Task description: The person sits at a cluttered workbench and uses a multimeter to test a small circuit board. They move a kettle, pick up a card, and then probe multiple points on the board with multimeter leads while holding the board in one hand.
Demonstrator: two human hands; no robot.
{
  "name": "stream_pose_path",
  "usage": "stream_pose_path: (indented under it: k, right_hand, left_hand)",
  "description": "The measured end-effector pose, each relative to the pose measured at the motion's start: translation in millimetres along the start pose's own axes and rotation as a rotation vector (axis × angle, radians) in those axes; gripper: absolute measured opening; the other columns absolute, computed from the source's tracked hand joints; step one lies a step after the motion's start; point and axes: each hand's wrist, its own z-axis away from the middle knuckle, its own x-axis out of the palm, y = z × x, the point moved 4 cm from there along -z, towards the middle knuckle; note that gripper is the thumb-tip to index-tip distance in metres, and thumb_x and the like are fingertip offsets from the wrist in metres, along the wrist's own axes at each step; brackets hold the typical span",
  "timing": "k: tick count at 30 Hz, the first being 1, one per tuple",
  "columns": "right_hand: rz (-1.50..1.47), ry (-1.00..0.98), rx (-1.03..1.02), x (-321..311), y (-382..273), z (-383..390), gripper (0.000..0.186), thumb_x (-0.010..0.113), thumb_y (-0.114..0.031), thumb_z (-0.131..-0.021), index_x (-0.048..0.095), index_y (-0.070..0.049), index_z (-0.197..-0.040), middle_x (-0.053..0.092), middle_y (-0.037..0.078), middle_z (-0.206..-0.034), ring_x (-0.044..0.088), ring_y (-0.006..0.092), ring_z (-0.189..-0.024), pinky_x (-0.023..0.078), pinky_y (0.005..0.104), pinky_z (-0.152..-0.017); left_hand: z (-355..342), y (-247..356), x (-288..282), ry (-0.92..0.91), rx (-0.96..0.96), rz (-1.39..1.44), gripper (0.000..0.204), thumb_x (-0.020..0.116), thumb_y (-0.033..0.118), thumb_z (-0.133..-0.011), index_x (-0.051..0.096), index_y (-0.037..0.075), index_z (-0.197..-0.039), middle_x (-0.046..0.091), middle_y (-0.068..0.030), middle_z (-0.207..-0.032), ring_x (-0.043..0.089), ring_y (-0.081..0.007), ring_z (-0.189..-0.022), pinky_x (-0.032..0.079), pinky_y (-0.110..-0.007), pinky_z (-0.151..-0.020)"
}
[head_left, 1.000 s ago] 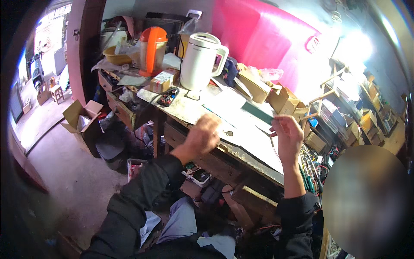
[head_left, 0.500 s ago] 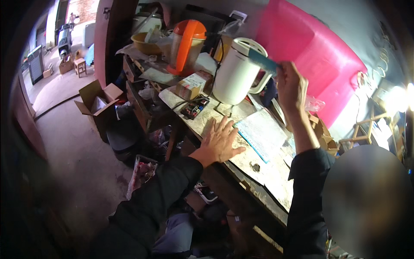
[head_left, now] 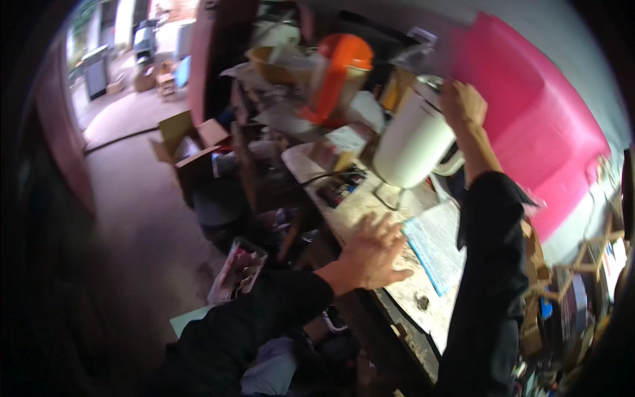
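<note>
A tall white jug (head_left: pixel 410 145) with a side handle stands on the workbench (head_left: pixel 350 215). My right hand (head_left: pixel 463 104) is closed at the jug's top rim, on the handle side. Whatever its fingers grip is hidden behind them. My left hand (head_left: pixel 377 255) rests palm down near the bench's front edge, its fingers spread and holding nothing. Just beyond it sits a small dark tray of electronic parts (head_left: pixel 342 189), slightly blurred. To the right of this hand lies a paper sheet with a blue edge (head_left: pixel 433 248).
An orange-lidded pitcher (head_left: pixel 340 79) and a yellow bowl (head_left: pixel 271 65) stand at the back left. Behind the jug rises a big pink container (head_left: pixel 529 126). An open cardboard box (head_left: pixel 188 145) is left of the bench. A wooden frame (head_left: pixel 579 268) stands at right.
The view has shifted, so the bench appears farther right. My right hand has moved in over the jug's rim. The flat teal piece it held there no longer shows.
</note>
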Motion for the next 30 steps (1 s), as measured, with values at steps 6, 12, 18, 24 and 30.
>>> stream_pose_path:
  k: [6,12,18,24,30]
  right_hand:
    - [-0.014,0.123,-0.180,14.5,5.2,22.5,0.033,0.057,-0.029,-0.098,0.066,-0.010,-0.125,0.069,0.014,-0.121,0.062,0.0327,-0.113,0.050,0.0462,-0.093]
    - [-0.134,-0.108,-0.096,9.9,-2.4,17.7,0.042,0.058,-0.032,-0.097,0.061,-0.008,-0.132,0.063,0.018,-0.131,0.059,0.0385,-0.119,0.050,0.0480,-0.096]
    - [-0.271,-0.185,0.053,-28.0,-14.4,30.0,0.032,0.055,-0.023,-0.099,0.063,-0.008,-0.126,0.064,0.019,-0.127,0.058,0.0385,-0.122,0.048,0.0470,-0.101]
    - [-0.065,-0.103,-0.087,-20.2,56.8,69.6,0.036,0.057,-0.025,-0.098,0.063,-0.007,-0.129,0.065,0.018,-0.127,0.058,0.0364,-0.122,0.047,0.0464,-0.103]
    - [0.058,-0.437,-0.006,-71.9,98.1,130.5,0.026,0.058,-0.025,-0.091,0.071,-0.013,-0.110,0.072,0.015,-0.107,0.067,0.0358,-0.102,0.053,0.0468,-0.087]
  left_hand:
    - [-1.0,11.6,12.9,-0.010,0.033,0.214,0.079,0.065,0.058,-0.084,0.060,-0.007,-0.128,0.049,-0.0271,-0.143,0.036,-0.0440,-0.143,0.023,-0.066,-0.116]
    - [0.0,10.3,4.3,-0.092,-0.010,0.212,0.076,0.062,0.055,-0.087,0.057,-0.006,-0.131,0.044,-0.0270,-0.147,0.032,-0.0446,-0.145,0.022,-0.069,-0.116]
    - [2.6,8.0,3.6,-0.122,-0.043,0.210,0.075,0.062,0.055,-0.087,0.058,-0.007,-0.129,0.044,-0.0263,-0.147,0.029,-0.0432,-0.147,0.021,-0.068,-0.117]
    - [-1.6,17.0,31.2,0.262,0.079,0.208,0.069,0.064,0.057,-0.081,0.065,-0.001,-0.118,0.054,-0.0226,-0.135,0.040,-0.0409,-0.137,0.025,-0.065,-0.114]
    - [15.9,-32.9,18.9,0.257,0.065,-0.106,0.061,0.062,0.053,-0.087,0.064,-0.002,-0.114,0.058,-0.0231,-0.127,0.054,-0.0387,-0.119,0.038,-0.054,-0.106]
